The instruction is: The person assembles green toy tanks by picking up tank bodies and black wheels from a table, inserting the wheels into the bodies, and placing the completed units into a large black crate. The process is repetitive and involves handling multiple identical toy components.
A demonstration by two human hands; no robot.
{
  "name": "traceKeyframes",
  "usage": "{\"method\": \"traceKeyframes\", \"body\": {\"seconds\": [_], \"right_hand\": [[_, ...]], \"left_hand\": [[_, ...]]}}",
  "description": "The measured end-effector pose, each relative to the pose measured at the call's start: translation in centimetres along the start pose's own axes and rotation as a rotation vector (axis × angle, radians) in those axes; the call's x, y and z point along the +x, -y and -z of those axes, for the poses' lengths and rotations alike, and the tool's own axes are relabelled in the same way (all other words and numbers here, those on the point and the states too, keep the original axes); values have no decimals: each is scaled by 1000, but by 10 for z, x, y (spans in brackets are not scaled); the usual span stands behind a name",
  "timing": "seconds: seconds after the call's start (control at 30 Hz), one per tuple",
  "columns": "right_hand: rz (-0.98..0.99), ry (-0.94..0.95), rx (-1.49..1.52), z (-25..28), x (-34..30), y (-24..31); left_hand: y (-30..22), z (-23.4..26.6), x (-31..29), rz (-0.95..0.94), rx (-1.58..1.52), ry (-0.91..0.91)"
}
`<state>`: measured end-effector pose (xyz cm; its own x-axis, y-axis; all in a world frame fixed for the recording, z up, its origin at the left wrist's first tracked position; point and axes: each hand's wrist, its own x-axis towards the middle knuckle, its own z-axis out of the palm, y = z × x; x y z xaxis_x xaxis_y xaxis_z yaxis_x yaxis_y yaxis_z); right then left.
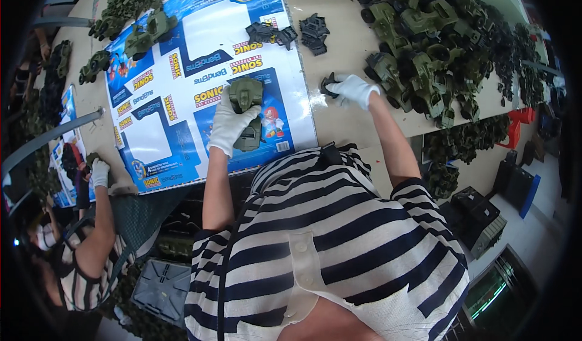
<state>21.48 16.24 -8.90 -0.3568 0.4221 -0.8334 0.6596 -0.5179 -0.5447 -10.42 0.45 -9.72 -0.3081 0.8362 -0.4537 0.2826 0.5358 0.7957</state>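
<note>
Holds a green toy truck (pixel 245 95) in the white-gloved left hand (pixel 231 124), closed round its middle, over the near right part of a blue printed sheet (pixel 188 107) on a pale table (pixel 338 37); cannot tell contact with the sheet from this angle. Pinches a small black part (pixel 328 85) in the right hand (pixel 354 91), just right of the sheet and near a heap of green toy trucks (pixel 424 43), with clusters of black parts (pixel 262 33) farther off. Should handle, in the truck's case, as light, stiff moulded plastic, hard to crush, perhaps slippery under cloth, and weakest at thin edges. Best to take hold across the solid sides of the body, clear of thin projections. Expect the black part to be light too, and easy to drop for its size; best to pinch firmly by its thickest portion
</note>
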Motion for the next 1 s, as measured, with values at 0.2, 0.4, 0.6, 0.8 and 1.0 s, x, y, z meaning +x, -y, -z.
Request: {"method": "traceKeyframes", "body": {"seconds": [0.2, 0.4, 0.6, 0.8, 1.0], "right_hand": [[235, -748, -413, -25, -14, -27], [390, -558, -671, -44, -3, -26], [692, 218, 506, -52, -31, 20], [643, 411, 616, -58, -44, 27], [641, 438, 591, -56, -44, 25]], "left_hand": [[-5, -14, -1, 74, -130, 104], [-47, -12, -26, 36, -286, 202], [-115, 0, -63, 42, -333, 423], [-138, -1, -74, 72, -296, 514], [-129, -6, -75, 68, -377, 498]]}}
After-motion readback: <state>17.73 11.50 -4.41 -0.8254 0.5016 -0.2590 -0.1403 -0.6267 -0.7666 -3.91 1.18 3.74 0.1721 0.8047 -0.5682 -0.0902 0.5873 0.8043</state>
